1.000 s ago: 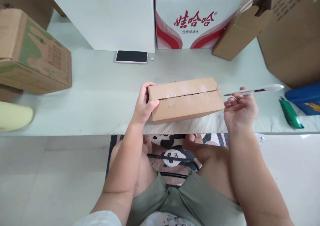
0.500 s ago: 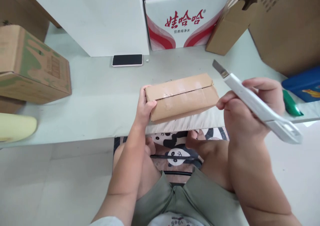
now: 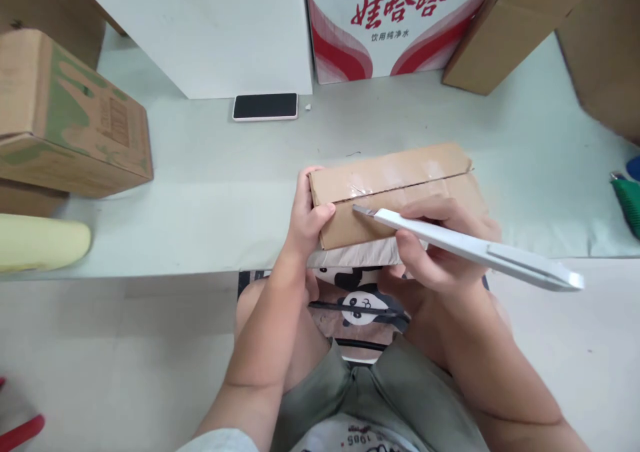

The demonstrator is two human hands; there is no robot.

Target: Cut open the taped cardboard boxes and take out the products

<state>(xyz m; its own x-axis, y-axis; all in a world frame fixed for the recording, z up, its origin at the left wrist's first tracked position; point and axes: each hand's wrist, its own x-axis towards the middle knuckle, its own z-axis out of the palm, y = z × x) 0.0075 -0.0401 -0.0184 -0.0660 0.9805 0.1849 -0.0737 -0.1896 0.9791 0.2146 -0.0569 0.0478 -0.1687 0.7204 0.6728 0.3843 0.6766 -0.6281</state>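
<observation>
A small brown cardboard box (image 3: 395,169) lies at the front edge of the table, with a dark seam and clear tape along its top. Gripping its left end is my left hand (image 3: 310,212), thumb on the near panel and fingers round the far side. My right hand (image 3: 445,239) is closed round a white utility knife (image 3: 465,242) above the box's right part. The knife's blade is out and points left, its tip over the near panel just below the seam, close to my left thumb. Whether the tip touches the cardboard I cannot tell.
A phone (image 3: 265,107) lies before a large white box (image 3: 210,32). A red-and-white carton (image 3: 345,45) and a brown box (image 3: 500,39) stand at the back. At left are a green-printed box (image 3: 95,119) and a yellow object (image 3: 40,242); a green item (image 3: 629,202) lies at right.
My right hand has brought the utility knife left and down, from beside the box to over its top. My left hand keeps its hold on the box. The camera view has shifted.
</observation>
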